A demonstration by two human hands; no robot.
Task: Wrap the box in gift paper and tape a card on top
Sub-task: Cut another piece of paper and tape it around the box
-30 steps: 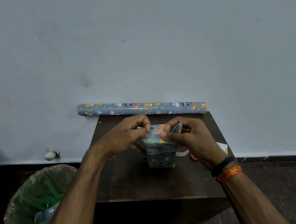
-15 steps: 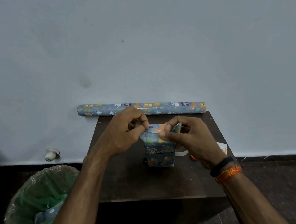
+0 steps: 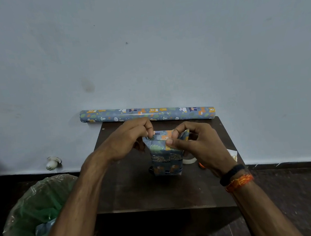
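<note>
**Now folding the top end of the wrapped box**

Clearly the wrapping is well along: the box (image 3: pixel 165 158) stands upright at the centre of the dark desk (image 3: pixel 131 192), its sides already covered in blue animal-print gift paper, and only the loose paper at its upper end is unfinished. The left hand (image 3: pixel 128 139) pinches the top left corner of the paper with curled fingers, while the right hand (image 3: pixel 197 144) pinches the top right flap, thumb pressing on the front face. The box sits directly between and just below the two hands, its top edge in their grip.

Judging by this, the step in hand is creasing the end flaps. The next move probably calls for pressing them flat and holding them with one hand while the other reaches for tape; a tape roll (image 3: pixel 189 160) seems to lie just right of the box, partly hidden behind the right hand.

A white piece at the desk's right edge may be the card (image 3: pixel 232 153), though it is too small to tell. The spare paper roll (image 3: pixel 146 115) lies along the wall above.
</note>
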